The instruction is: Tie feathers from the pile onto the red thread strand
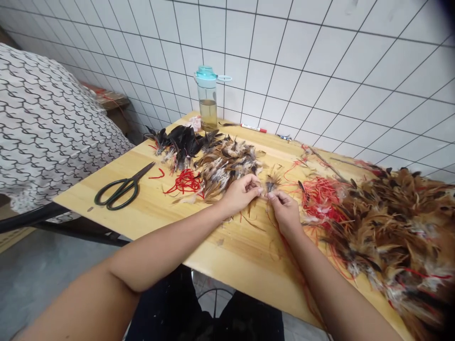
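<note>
Visitor: Hands, where are they?

Worker: Both are over the middle of the wooden table (227, 251). The left hand (241, 192) and the right hand (284, 208) meet almost fingertip to fingertip.

Visitor: Holding anything?

Worker: Yes, a small feather tuft (272, 181). It stands up between them just above the tabletop, and each hand pinches it at its base. The other fingers are curled in, none spread loose.

Visitor: And around them?

Worker: Just beyond the left hand lies a pile of brown feathers (227, 163). A tangle of red thread (185, 182) sits beside it, and black feathers (181, 142) lie further back. A big heap of feathers (391, 227), brown and shot through with red strands, fills the right end, near the right hand. Scissors (122, 189) lie well off to the left. A water bottle (208, 99) stands at the far edge by the tiled wall (320, 47), with a red-capped marker (253, 128) lying near it.
</note>
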Tool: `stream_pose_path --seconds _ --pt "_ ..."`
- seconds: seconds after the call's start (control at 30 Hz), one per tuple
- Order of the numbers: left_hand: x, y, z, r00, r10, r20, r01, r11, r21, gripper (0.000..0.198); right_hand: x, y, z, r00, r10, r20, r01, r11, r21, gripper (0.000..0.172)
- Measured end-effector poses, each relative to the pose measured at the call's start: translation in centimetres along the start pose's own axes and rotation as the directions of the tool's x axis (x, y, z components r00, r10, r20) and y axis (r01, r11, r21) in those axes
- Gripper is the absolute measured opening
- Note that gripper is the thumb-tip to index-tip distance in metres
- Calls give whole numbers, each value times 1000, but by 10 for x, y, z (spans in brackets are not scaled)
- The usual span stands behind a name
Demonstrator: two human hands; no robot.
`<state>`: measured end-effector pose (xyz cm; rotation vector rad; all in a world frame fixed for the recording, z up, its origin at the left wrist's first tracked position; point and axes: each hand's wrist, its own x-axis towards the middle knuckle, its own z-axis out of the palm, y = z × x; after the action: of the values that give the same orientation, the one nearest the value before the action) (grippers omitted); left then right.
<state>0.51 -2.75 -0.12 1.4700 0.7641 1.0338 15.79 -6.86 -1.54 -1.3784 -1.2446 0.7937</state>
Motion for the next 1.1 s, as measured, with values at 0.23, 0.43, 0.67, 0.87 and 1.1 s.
stream_pose_path --seconds 0.23,0.43,0.67,0.87,1.1 --pt "1 -3 1 998 52 -32 -46 986 162 13 1 2 0 1000 -4 30 6 999 -46 22" --pt "-3 4 3 989 141 -37 -119 926 358 9 2 7 1 997 -14 81 17 999 -38 24" --pt "-2 4 3 986 167 1 -155 914 376 8 1 3 2 995 11 103 -11 1000 2 24" --pt "3 9 -23 928 373 -14 -286 734 616 14 5 4 -4 997 50 65 -57 991 117 27" --pt "16 1 -35 866 312 391 -484 328 811 30 15 10 -12 999 45 18 -46 991 126 27"
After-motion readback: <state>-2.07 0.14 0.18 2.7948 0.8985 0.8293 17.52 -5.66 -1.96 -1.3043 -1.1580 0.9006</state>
